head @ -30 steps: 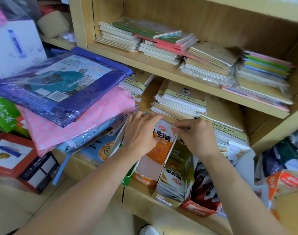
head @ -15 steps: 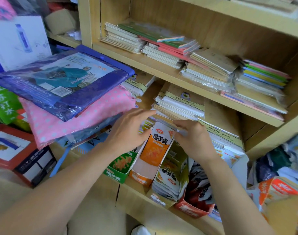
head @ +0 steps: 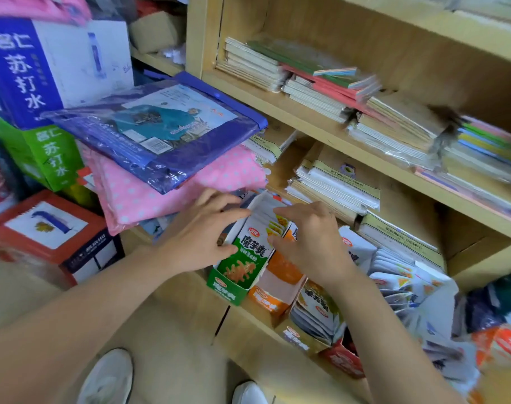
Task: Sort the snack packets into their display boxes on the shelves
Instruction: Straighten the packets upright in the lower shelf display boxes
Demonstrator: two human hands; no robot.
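Left hand (head: 201,237) grips green cardboard display box (head: 239,269), right hand (head: 309,240) pinches its white snack packets (head: 263,212) (1 hard tug could topple it).

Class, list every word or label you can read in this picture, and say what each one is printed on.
"名仁 苏打水": on the blue and white carton.
"名仁 苏打水": on the green carton.
"魔芋爽": on the green display box.
Too small or blurred to read: the print on the notebook covers, the raincoat packet and the red box.
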